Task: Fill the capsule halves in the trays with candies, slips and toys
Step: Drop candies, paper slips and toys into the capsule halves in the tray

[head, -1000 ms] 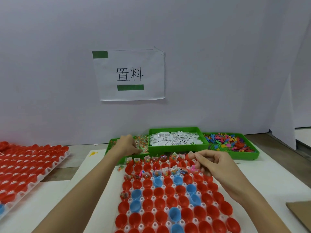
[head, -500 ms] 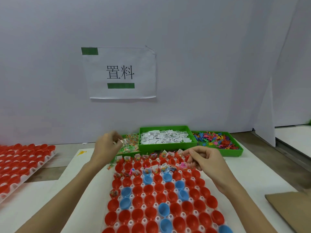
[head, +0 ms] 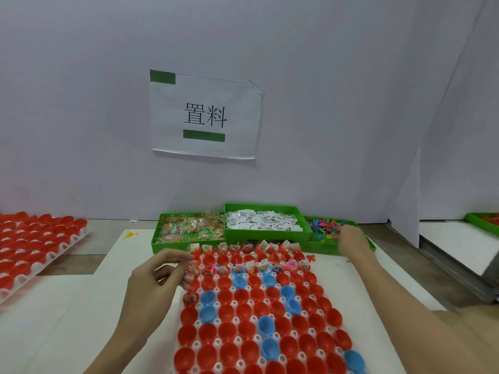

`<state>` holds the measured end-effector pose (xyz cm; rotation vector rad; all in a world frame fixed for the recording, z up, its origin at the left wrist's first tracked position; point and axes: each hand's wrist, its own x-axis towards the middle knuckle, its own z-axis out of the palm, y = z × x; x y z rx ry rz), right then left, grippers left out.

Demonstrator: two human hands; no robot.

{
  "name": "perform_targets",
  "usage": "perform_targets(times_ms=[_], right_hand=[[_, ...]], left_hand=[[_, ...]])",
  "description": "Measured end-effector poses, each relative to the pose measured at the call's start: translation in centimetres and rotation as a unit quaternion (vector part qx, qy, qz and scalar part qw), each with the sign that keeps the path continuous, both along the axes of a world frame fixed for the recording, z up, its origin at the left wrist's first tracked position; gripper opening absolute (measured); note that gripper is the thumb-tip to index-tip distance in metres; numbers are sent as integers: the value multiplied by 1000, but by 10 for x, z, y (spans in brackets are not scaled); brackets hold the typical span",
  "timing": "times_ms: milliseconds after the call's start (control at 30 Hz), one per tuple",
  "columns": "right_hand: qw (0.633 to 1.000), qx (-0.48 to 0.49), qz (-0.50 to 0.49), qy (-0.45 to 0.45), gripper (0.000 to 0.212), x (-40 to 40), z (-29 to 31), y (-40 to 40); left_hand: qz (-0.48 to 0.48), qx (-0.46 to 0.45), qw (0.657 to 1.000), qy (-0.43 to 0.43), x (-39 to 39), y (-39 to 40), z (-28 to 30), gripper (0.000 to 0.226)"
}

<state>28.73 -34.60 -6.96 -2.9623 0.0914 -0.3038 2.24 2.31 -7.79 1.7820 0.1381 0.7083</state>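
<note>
At nine o'clock of the capsule tray [head: 189,323], the left hand [head: 159,276] hovers with fingers curled, pinching candy packets [head: 190,275] over the upper-left capsule halves [head: 244,294]. Toward two o'clock, the right hand [head: 351,240] reaches into the toy bin [head: 321,248]; its grip cannot be told.

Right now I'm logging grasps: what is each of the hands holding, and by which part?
Left hand pinches small candy packets at their edges. Right hand reaches into the toy bin; its hold cannot be told.
</note>
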Motion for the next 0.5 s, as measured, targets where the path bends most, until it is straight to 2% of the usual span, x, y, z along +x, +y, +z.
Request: perform_targets(times_ms=[67,167,333,500], right_hand=[[1000,-18,-4,18,28,7,-4,-5],[1000,8,-13,6,13,16,1,-4],[998,67,-17,0,9,23,5,-1],[990,118,20,-73,12,17,0,5]], left_hand=[[-5,0,1000,-3,-2,-2,-2,26],[-15,3,1000,-2,-4,-6,-5,21],[-28,4,1000,-4,-8,-7,-5,18],[-31,9,999,5,-8,-8,-7,17]])
